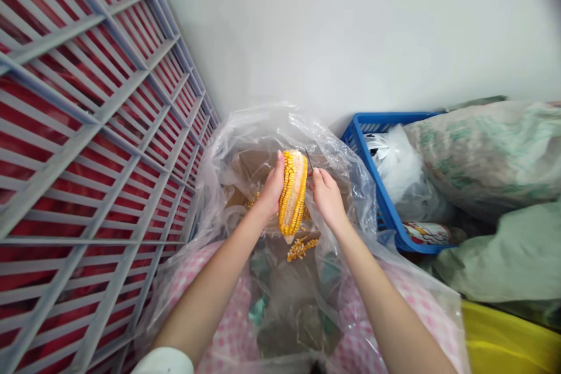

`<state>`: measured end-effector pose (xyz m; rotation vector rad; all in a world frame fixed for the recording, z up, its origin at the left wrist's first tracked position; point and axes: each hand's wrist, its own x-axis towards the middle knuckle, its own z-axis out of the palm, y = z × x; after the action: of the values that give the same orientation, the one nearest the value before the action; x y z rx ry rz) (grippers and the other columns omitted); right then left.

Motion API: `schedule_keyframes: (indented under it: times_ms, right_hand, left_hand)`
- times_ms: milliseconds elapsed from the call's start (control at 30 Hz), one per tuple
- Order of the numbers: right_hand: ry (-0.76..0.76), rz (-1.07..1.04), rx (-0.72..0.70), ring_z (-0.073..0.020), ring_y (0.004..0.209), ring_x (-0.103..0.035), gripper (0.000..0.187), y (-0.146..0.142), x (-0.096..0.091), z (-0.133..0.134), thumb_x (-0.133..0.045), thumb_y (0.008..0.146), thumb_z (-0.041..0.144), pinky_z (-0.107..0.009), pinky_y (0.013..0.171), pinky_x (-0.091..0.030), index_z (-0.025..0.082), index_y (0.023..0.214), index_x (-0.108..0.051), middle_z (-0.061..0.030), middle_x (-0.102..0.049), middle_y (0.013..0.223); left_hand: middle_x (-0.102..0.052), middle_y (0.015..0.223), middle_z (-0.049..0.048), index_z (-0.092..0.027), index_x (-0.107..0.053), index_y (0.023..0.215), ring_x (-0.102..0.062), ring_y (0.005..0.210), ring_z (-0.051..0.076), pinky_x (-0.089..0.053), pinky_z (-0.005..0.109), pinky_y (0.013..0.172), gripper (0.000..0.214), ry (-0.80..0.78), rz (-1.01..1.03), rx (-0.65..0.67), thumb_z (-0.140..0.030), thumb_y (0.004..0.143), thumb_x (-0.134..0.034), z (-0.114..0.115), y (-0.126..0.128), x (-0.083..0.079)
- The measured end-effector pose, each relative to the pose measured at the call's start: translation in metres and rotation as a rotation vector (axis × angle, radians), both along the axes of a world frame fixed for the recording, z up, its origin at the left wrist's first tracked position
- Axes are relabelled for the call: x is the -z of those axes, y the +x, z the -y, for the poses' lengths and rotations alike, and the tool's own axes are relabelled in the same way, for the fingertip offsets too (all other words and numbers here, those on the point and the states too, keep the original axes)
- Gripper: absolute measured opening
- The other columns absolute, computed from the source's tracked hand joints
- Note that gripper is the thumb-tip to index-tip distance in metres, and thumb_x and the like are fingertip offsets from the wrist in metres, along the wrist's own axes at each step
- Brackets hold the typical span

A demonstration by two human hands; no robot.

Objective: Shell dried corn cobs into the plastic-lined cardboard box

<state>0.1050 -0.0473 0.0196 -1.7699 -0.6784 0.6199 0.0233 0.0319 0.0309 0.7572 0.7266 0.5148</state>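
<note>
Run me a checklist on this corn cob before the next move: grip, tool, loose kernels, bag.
Left hand grip on the dried corn cob: ok, fingers wrapped around its side.
Right hand grip on the thin dark pointed tool: ok, pinched in the fingers.
Tool tip against the cob: cannot tell, it stands right beside the cob's upper end.
Loose kernels landing inside the clear plastic bag: ok, they lie within it.
Bag free of tears: cannot tell, the folds hide much of it.
</note>
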Motion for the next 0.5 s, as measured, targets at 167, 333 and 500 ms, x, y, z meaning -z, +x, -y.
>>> schedule_keyframes:
  times_ms: [167, 333, 500]
  right_hand:
    - [-0.108, 0.06, -0.069, -0.0175, 0.073, -0.054, 0.028, 0.0, -0.002, -0.001, -0.034, 0.081, 0.043, -0.029, 0.069, -0.038, 0.022, 0.086, -0.051, -0.0018, -0.06, 0.079]
    - [-0.094, 0.059, -0.052, -0.0186, 0.075, -0.055, 0.034, 0.0, -0.004, 0.001, -0.03, 0.083, 0.049, -0.031, 0.07, -0.039, 0.022, 0.083, -0.051, -0.0033, -0.06, 0.08]
    - [0.0, 0.163, 0.025, -0.0194, 0.083, -0.055, 0.047, -0.005, -0.016, 0.006, -0.024, 0.083, 0.058, -0.031, 0.074, -0.039, 0.021, 0.096, -0.05, -0.0069, -0.06, 0.092]
  left_hand:
    - [-0.066, 0.076, 0.0065, -0.015, -0.063, 0.089, -0.062, 0.076, 0.018, -0.047, 0.027, 0.071, 0.069, -0.003, -0.01, 0.096, -0.075, 0.063, -0.042, 0.0, 0.0, -0.004]
    - [-0.065, 0.071, 0.0054, -0.016, -0.063, 0.086, -0.062, 0.075, 0.018, -0.046, 0.027, 0.068, 0.065, 0.059, -0.053, 0.046, -0.073, 0.065, -0.041, -0.001, 0.0, 0.0]
    - [-0.066, 0.077, 0.0058, -0.016, -0.063, 0.086, -0.061, 0.08, 0.019, -0.045, 0.027, 0.071, 0.059, 0.216, -0.059, 0.014, -0.069, 0.069, -0.042, 0.004, 0.0, -0.002]
